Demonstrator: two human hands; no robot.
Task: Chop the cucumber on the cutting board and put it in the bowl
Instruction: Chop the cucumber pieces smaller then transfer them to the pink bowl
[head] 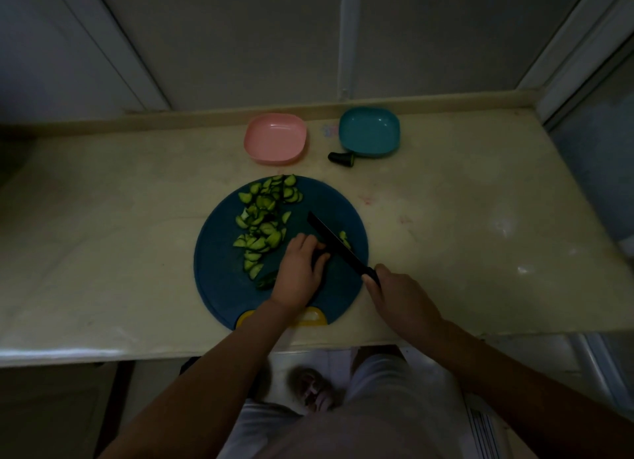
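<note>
Right hand is wrapped tight round the handle of the black kitchen knife, blade angled over the round blue plastic cutting board. Left hand curls its fingers over the dark uncut cucumber chunk touching the blade. Pale green cucumber slices are piled on the board's far left, with the pink square plastic bowl just beyond.

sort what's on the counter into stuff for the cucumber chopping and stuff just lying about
In use: cutting board, knife, cucumber, slices, pink bowl or teal bowl (which is unclear).
Lying about: cucumber stub beside the teal bowl, the other bowl.
</note>
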